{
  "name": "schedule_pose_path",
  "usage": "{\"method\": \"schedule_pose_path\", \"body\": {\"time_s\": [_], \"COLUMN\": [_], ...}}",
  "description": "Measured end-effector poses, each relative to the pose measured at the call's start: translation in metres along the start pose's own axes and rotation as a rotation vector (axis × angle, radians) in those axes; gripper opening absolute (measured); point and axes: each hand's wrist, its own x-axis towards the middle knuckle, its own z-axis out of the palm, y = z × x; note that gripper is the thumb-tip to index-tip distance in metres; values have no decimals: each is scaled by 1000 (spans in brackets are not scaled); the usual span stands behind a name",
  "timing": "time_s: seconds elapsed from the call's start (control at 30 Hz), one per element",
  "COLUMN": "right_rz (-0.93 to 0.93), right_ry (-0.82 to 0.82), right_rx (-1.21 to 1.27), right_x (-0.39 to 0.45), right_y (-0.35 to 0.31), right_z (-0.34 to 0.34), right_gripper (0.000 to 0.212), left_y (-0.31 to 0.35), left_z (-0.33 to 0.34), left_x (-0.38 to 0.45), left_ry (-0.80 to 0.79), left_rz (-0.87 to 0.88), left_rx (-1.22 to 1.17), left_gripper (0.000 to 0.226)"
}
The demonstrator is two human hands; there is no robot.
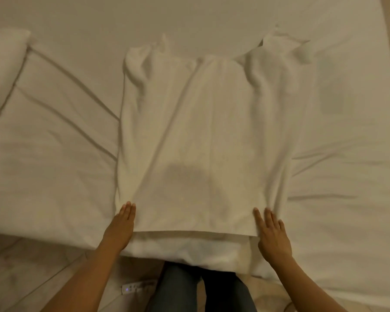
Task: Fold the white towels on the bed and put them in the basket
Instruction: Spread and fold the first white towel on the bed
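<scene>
A white towel point(203, 136) lies spread lengthwise on the bed point(54, 165), its far end rumpled and its near edge at the bed's front edge. A lower layer of white cloth shows below that near edge. My left hand point(121, 226) lies flat with straight fingers at the towel's near left corner. My right hand point(271, 235) lies flat with spread fingers on the near right corner. No basket is in view.
A white pillow point(2, 70) sits at the bed's far left. My legs in jeans point(178, 289) stand against the bed's front edge. A white power strip point(136, 287) lies on the wooden floor point(32, 266) at lower left.
</scene>
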Motion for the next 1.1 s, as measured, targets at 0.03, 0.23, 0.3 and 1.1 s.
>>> {"method": "schedule_pose_path", "body": {"time_s": [0.03, 0.23, 0.3, 1.1], "right_rz": [-10, -66, -52, 338], "right_ry": [-31, -241, -238, 271], "right_rx": [2, -22, -13, 610], "right_x": [1, 13, 13, 125], "right_y": [1, 5, 3, 66], "right_z": [1, -7, -10, -107], "right_gripper": [79, 79, 74, 60], "left_y": [3, 33, 42, 295], "left_z": [-1, -13, -17, -231], "left_x": [3, 18, 21, 143], "left_ry": [-16, -124, -148, 278], "left_rz": [10, 92, 93, 454], "left_rx": [12, 38, 37, 295], "left_gripper": [65, 70, 65, 64]}}
